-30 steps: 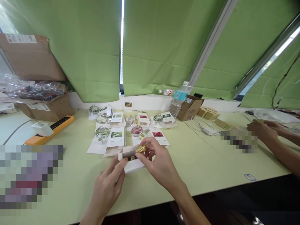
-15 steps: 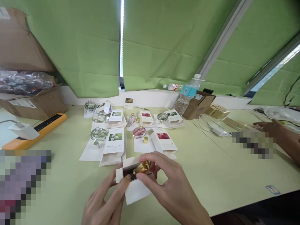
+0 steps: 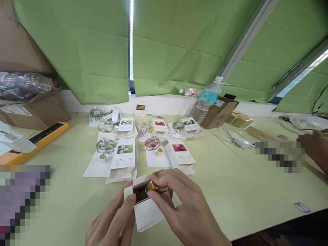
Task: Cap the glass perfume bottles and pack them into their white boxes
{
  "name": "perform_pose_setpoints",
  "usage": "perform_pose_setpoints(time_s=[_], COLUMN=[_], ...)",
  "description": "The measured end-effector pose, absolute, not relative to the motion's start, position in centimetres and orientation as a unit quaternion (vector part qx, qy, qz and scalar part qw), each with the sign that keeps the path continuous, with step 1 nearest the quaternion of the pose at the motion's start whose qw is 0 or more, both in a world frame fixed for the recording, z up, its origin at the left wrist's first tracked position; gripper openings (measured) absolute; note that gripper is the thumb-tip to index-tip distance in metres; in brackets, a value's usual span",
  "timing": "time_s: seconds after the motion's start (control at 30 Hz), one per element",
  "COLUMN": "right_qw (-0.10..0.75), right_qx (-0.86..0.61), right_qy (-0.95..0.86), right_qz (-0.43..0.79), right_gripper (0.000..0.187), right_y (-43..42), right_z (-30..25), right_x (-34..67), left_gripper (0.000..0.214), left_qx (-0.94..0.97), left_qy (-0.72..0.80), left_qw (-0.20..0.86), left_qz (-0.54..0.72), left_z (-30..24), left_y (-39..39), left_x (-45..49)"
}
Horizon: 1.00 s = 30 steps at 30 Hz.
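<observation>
My left hand [image 3: 112, 222] grips a small white carton [image 3: 147, 213] by its left side, thumb at the open end. My right hand [image 3: 180, 208] pinches a gold cap [image 3: 151, 186] of a bottle that sits in the carton's dark opening. The bottle itself is mostly hidden inside the carton. Beyond my hands, rows of round glass perfume bottles stand beside their cartons: a clear one [image 3: 105, 146] with a green-picture carton [image 3: 123, 156], and a pink one [image 3: 152, 143] with a red-picture carton [image 3: 180, 152].
A yellow power strip [image 3: 36, 138] with a white plug lies at the left. A cardboard box [image 3: 28, 106] of plastic stands behind it. A water bottle [image 3: 205, 102], brown box [image 3: 220, 112] and white charger [image 3: 239, 140] sit right. Another person's hand [image 3: 314, 147] rests at the far right.
The carton and my hands have come closer to me and lower in view. The gold cap has sunk further into the carton's opening. The other person's hands drew back to the right.
</observation>
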State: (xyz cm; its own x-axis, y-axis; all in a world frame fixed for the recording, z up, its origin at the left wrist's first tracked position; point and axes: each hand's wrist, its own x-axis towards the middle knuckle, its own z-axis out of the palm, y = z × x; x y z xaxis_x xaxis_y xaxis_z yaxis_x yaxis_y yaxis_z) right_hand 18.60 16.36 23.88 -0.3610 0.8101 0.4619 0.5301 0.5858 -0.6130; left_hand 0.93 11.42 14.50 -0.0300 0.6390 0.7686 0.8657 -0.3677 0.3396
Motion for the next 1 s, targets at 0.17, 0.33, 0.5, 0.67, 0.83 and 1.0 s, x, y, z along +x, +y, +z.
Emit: perform_pose_setpoints(time_s=[0.17, 0.33, 0.5, 0.67, 0.83, 1.0], right_qw=[0.406, 0.406, 0.402, 0.374, 0.365, 0.338], right_qx=[-0.388, -0.39, -0.411, -0.395, -0.401, -0.418], right_qy=[-0.809, -0.811, -0.807, -0.831, -0.832, -0.834], right_qz=[0.175, 0.159, 0.138, 0.118, 0.117, 0.127], right_gripper=[0.015, 0.015, 0.011, 0.014, 0.017, 0.02], right_y=[16.2, 16.0, 15.9, 15.6, 15.1, 14.8], right_z=[23.9, 23.9, 23.8, 24.2, 24.3, 24.3], right_x=[18.4, 18.2, 17.9, 17.8, 17.9, 18.0], left_gripper=[0.051, 0.038, 0.032, 0.032, 0.033, 0.037], left_qx=[-0.689, -0.687, -0.711, -0.714, -0.712, -0.692], left_qy=[-0.546, -0.549, -0.526, -0.52, -0.525, -0.545], left_qw=[0.099, 0.103, 0.136, 0.134, 0.125, 0.084], left_qz=[-0.466, -0.464, -0.447, -0.45, -0.449, -0.466], left_z=[14.4, 14.4, 14.9, 15.2, 15.2, 15.3], left_y=[11.4, 11.5, 11.7, 11.8, 11.9, 11.8], left_x=[1.0, 0.8, 0.4, 0.5, 0.6, 0.8])
